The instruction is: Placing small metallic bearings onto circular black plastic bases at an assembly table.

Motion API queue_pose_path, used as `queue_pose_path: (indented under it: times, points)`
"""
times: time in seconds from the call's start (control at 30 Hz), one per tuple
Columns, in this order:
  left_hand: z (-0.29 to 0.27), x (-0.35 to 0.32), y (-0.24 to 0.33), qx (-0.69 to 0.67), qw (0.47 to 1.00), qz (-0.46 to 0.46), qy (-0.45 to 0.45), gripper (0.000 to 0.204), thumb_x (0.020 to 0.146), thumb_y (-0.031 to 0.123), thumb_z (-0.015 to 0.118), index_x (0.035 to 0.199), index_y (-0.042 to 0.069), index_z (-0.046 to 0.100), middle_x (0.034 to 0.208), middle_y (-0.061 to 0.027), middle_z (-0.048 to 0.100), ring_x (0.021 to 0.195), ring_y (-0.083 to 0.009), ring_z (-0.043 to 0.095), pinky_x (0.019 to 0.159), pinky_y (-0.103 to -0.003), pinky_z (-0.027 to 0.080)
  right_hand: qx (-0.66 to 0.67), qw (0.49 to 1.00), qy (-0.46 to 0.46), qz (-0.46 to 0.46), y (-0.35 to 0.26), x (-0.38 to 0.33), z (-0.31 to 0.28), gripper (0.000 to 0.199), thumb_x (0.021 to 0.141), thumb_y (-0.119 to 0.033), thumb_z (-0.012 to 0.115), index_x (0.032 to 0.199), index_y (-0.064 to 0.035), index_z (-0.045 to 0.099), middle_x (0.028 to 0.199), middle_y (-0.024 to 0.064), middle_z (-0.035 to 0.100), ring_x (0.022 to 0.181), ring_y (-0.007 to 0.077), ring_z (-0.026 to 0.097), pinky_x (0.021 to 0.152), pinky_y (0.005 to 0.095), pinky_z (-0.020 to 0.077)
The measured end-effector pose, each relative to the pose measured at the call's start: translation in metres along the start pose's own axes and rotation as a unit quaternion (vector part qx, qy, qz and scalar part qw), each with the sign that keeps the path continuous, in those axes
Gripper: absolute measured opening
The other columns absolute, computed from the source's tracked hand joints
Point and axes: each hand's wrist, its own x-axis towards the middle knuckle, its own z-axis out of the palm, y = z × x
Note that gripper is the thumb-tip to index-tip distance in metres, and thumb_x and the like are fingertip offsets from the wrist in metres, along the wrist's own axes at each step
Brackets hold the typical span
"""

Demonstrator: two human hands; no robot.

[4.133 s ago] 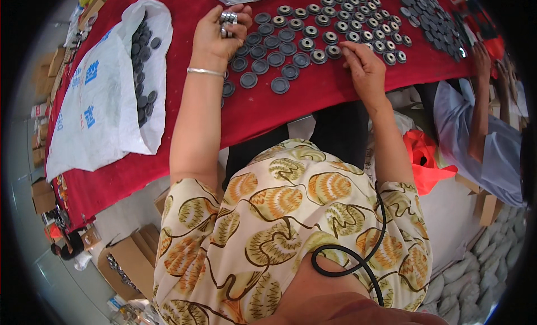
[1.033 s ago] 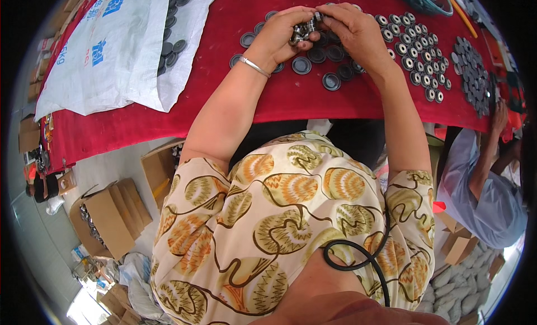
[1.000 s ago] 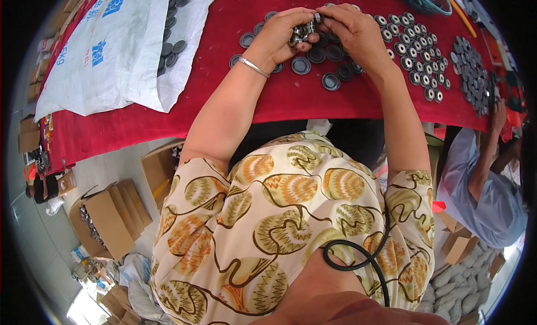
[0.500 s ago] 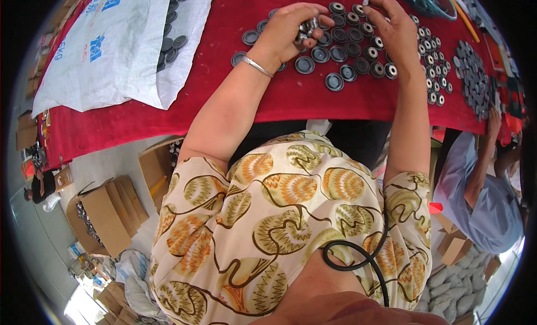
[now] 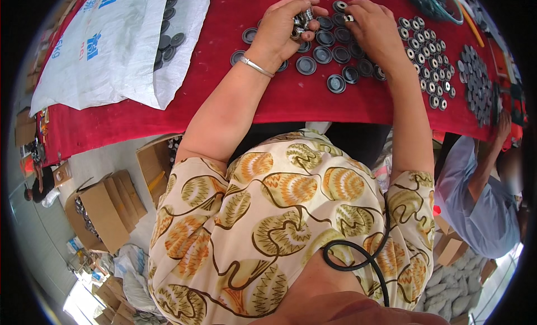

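Observation:
My left hand (image 5: 278,35), curled palm up over the red cloth, cradles several small shiny metal rings (image 5: 304,23). Just right of it, my right hand (image 5: 376,37) pinches one metal ring (image 5: 349,18) between thumb and fingers, above the dark discs. Round dark grey discs with raised rims (image 5: 336,83) lie in loose rows under and between the hands. Some discs are hidden beneath the right hand. Further right, many discs with a pale metal ring in the centre (image 5: 434,102) form a group.
A red cloth (image 5: 224,112) covers the table. A white woven sack (image 5: 106,67) lies at left with dark discs (image 5: 177,39) on it. At right are a pile of small grey pieces (image 5: 475,84), a basket (image 5: 430,6) and a person in a light blue shirt (image 5: 475,207).
My right hand has moved left and slightly nearer with a metal ring in its fingertips. The left hand keeps nearly the same place with its rings.

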Motion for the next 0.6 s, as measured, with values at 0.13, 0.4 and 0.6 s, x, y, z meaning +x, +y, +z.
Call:
queue_pose_path:
  times: [0.13,0.4,0.6]
  points:
    - [-0.0037,-0.0020,0.0036,-0.037,0.998,-0.052,-0.003,0.023,0.105,0.020,0.053,0.119,0.004,0.062,0.096,-0.0135,0.071,0.064,-0.0161,0.061,0.046,-0.023,0.044,-0.006,1.000,-0.013,-0.019,-0.0051,0.0066,0.0098,0.028,0.092,-0.015,0.068,0.119,-0.0067,0.067,0.129,0.0101,0.065,0.122,0.0314,0.061,0.105,0.0454,0.0448]
    - [-0.0014,-0.0031,0.0038,-0.049,0.997,-0.051,-0.013,0.023,0.105,0.017,0.053,0.121,0.004,0.062,0.097,-0.0127,0.071,0.064,-0.0146,0.060,0.046,-0.023,0.044,0.021,0.999,-0.036,0.004,0.0000,0.0068,0.0116,0.029,0.092,-0.015,0.069,0.120,-0.0075,0.069,0.131,0.0087,0.065,0.122,0.0311,0.061,0.105,0.0463,0.0448]
    - [0.0004,-0.0036,0.0068,-0.090,0.992,-0.084,0.008,0.028,0.106,0.023,0.050,0.119,0.003,0.063,0.095,-0.0116,0.070,0.062,-0.0138,0.059,0.045,-0.022,0.044,0.063,0.998,0.006,0.017,0.0032,0.0022,0.0097,0.031,0.092,-0.015,0.069,0.122,-0.0095,0.071,0.131,0.0077,0.066,0.124,0.0298,0.061,0.107,0.0455,0.0441]
